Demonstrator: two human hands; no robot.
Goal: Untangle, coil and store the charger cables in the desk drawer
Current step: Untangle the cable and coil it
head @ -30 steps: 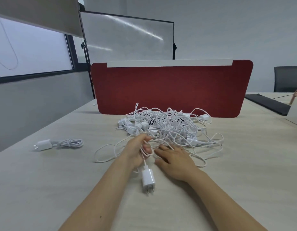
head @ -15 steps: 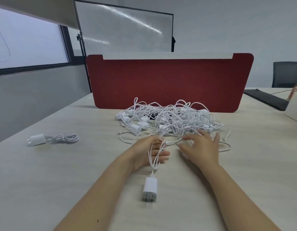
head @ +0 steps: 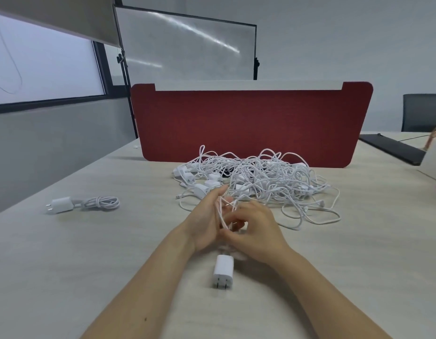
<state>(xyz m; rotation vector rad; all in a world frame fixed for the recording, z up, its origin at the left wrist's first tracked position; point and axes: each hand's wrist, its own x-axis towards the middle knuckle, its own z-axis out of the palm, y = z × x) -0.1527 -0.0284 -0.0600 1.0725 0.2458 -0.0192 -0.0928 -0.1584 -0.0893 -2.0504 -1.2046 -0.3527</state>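
My hands are together just above the surface (head: 89,265). The left hand (head: 207,221) stands with fingers fairly straight and the cable (head: 221,210) looped over them; the right hand (head: 258,231) is curled against it, pinching that cable near my left palm. The plug (head: 223,271) lies on the surface just below both hands, prongs toward me; the cable's other end runs up into the tangle (head: 261,182), just beyond my fingertips. One finished coil (head: 102,203) sits well apart to my left; no drawer is in view.

The far end looks not yet free, I think. If I wind on, the pull could tighten a knot in the tangle, or drag the whole heap toward me. The loops ride on straight fingers, so a slack pinch may let them slide off and spring open. The plug is loose weight at the tail; lifted carelessly it could swing and twist the loops, and I would have to begin again.
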